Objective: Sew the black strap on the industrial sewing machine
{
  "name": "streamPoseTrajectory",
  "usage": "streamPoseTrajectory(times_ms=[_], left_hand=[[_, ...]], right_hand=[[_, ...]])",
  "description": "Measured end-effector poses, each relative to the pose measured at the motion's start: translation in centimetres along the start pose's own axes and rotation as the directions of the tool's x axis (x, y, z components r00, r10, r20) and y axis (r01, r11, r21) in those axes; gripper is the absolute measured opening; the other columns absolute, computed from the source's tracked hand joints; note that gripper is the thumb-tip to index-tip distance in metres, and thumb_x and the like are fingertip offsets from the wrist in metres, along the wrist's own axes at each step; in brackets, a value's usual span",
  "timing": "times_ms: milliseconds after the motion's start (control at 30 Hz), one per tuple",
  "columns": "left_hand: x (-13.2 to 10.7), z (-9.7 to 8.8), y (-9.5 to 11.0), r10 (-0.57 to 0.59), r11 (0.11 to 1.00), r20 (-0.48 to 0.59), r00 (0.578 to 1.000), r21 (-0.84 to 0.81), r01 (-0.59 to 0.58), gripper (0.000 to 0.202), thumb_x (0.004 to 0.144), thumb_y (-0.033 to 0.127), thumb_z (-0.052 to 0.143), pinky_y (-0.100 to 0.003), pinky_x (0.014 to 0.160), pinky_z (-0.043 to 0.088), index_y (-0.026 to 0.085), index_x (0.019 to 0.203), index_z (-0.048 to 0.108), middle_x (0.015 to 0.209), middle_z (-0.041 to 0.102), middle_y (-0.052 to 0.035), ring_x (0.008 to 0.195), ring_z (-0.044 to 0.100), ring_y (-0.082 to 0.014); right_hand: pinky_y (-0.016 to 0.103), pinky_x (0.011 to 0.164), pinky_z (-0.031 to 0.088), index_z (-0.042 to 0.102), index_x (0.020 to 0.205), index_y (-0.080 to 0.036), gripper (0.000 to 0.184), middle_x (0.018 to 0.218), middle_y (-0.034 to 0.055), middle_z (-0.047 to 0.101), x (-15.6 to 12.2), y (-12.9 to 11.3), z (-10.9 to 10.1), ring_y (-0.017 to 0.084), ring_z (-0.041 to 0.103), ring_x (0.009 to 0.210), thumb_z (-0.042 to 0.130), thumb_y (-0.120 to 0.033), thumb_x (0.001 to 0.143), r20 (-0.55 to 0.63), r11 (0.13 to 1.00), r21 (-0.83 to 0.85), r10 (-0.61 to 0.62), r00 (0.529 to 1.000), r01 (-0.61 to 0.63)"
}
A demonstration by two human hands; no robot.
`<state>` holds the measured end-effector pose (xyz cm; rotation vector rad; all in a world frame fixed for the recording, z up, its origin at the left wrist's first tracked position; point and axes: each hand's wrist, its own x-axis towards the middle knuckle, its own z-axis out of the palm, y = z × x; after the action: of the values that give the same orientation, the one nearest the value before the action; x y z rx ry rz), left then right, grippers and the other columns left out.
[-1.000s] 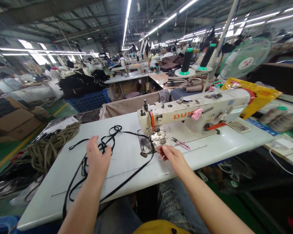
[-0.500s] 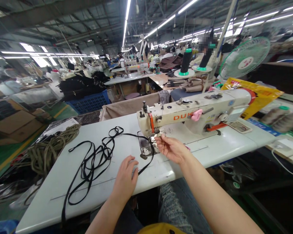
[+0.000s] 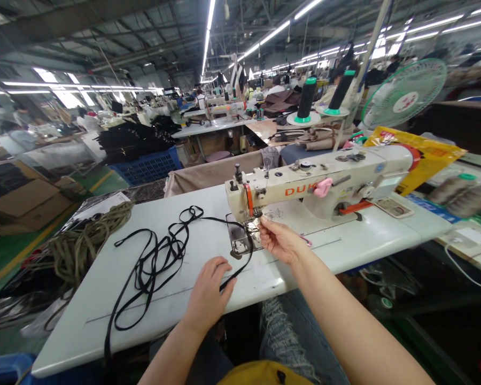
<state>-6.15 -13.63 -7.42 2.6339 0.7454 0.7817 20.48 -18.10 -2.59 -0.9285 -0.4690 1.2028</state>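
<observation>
A long black tape point(image 3: 156, 262) lies in loose tangled loops on the white sewing table point(image 3: 208, 240), and one length runs up towards the machine's foot. My left hand point(image 3: 208, 294) is near the table's front, gripping that length between its fingers. My right hand point(image 3: 280, 240) reaches to the presser foot point(image 3: 254, 224) of the cream DUK-lettered sewing machine point(image 3: 304, 187), fingertips pinched at it. What they pinch is hidden. Pink thread snips point(image 3: 307, 241) are mostly hidden behind my right hand, and a metal plate point(image 3: 238, 238) lies under the foot.
An olive cord coil point(image 3: 80, 251) lies left of the table. Thread cones point(image 3: 307, 99) stand behind the machine, beside a green fan point(image 3: 404, 91) and a yellow bag point(image 3: 417, 155). A blue crate point(image 3: 144, 166) and cardboard boxes point(image 3: 24, 198) sit left. Co-workers sit along distant rows.
My left hand has moved right and down onto the tape near the table's front. My right hand has moved up to the presser foot, now covering most of the snips.
</observation>
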Motion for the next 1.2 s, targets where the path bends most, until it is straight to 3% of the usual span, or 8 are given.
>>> streamPoseTrajectory(times_ms=[200, 333, 400, 533, 600, 800, 933, 1200], left_hand=[[0.0, 0.2, 1.3, -0.027, 0.999, 0.001, 1.000, -0.019, 0.027, 0.012, 0.101, 0.016, 0.055, -0.048, 0.101, 0.057, 0.022, 0.090, 0.055, 0.115, 0.066, -0.0098, 0.113, 0.064, -0.0272], [-0.7, 0.3, 2.8, -0.045, 0.996, 0.055, 0.997, 0.085, 0.040, 0.009, 0.101, 0.018, 0.058, -0.047, 0.092, 0.057, 0.022, 0.094, 0.055, 0.103, 0.064, -0.0067, 0.101, 0.064, -0.0274], [-1.1, 0.5, 3.4, -0.075, 0.984, 0.063, 0.995, 0.168, 0.063, 0.008, 0.100, 0.021, 0.063, -0.048, 0.090, 0.057, 0.020, 0.106, 0.057, 0.105, 0.064, -0.0071, 0.100, 0.063, -0.0289], [-1.3, 0.9, 4.1, -0.144, 0.957, 0.076, 0.987, 0.264, 0.119, 0.020, 0.100, 0.014, 0.060, -0.047, 0.087, 0.055, 0.018, 0.119, 0.058, 0.106, 0.066, -0.0089, 0.098, 0.064, -0.0298], [-0.9, 0.9, 4.4, -0.201, 0.953, 0.115, 0.973, 0.252, 0.168, 0.018, 0.099, 0.008, 0.057, -0.046, 0.086, 0.055, 0.017, 0.114, 0.060, 0.102, 0.067, -0.0091, 0.095, 0.065, -0.0290], [0.0, -0.7, 6.6, -0.187, 0.982, 0.325, 0.927, 0.056, 0.179, 0.015, 0.095, 0.009, 0.061, -0.039, 0.083, 0.055, 0.021, 0.086, 0.059, 0.091, 0.067, -0.0057, 0.090, 0.065, -0.0255], [-0.6, -2.0, 10.0, 0.077, 0.997, 0.461, 0.884, -0.052, -0.060, 0.017, 0.099, 0.011, 0.058, -0.033, 0.080, 0.056, 0.021, 0.085, 0.060, 0.093, 0.067, -0.0055, 0.087, 0.066, -0.0213], [0.6, -3.3, 17.3, 0.662, 0.750, 0.420, 0.621, -0.371, -0.548, 0.021, 0.106, 0.039, 0.059, -0.027, 0.070, 0.052, 0.021, 0.104, 0.070, 0.097, 0.072, -0.0010, 0.082, 0.067, -0.0160]], right_hand=[[0.024, 0.054, 0.045, 0.067, 0.080, -0.018, 0.053, 0.070, 0.0009, 0.061, -0.6, -0.3, -0.2, 0.012, 0.051, 0.060, 0.084, -0.068, 0.078, -0.029, 0.925, -0.355, -0.157, 0.987, 0.137], [0.033, 0.077, 0.050, 0.070, 0.082, -0.020, 0.032, 0.078, 0.0011, 0.060, -2.3, -0.8, -2.3, 0.019, 0.053, 0.076, 0.085, -0.049, 0.078, -0.085, 0.768, -0.595, -0.352, 0.932, 0.235], [0.040, 0.092, 0.049, 0.072, 0.088, -0.022, 0.017, 0.090, 0.0044, 0.061, -3.3, -0.8, -4.3, 0.023, 0.055, 0.088, 0.080, -0.033, 0.078, -0.089, 0.591, -0.763, -0.498, 0.863, 0.263], [0.048, 0.098, 0.049, 0.075, 0.109, -0.021, 0.026, 0.106, 0.0118, 0.067, -4.4, -0.1, -8.7, 0.030, 0.060, 0.098, 0.063, -0.020, 0.086, 0.131, -0.079, -0.991, -0.654, 0.745, 0.104], [0.047, 0.092, 0.052, 0.075, 0.110, -0.019, 0.025, 0.101, 0.0122, 0.067, -4.4, 0.1, -10.4, 0.030, 0.061, 0.092, 0.060, -0.019, 0.091, 0.166, -0.186, -0.981, -0.640, 0.751, 0.059], [0.056, 0.093, 0.051, 0.070, 0.117, -0.011, 0.028, 0.106, 0.0204, 0.063, -4.4, -0.1, -9.9, 0.036, 0.058, 0.099, 0.054, -0.016, 0.095, 0.156, -0.235, -0.972, -0.727, 0.669, -0.028], [0.051, 0.104, 0.051, 0.060, 0.139, -0.017, 0.046, 0.126, 0.0178, 0.062, -5.3, 1.7, -5.9, 0.034, 0.059, 0.116, 0.059, -0.012, 0.093, 0.408, -0.306, -0.911, -0.560, 0.721, 0.277], [0.049, 0.111, 0.052, 0.062, 0.140, -0.020, 0.039, 0.144, 0.0156, 0.061, -3.9, 4.7, -1.9, 0.031, 0.058, 0.134, 0.065, -0.027, 0.102, 0.601, -0.226, -0.798, -0.368, 0.709, 0.559]])
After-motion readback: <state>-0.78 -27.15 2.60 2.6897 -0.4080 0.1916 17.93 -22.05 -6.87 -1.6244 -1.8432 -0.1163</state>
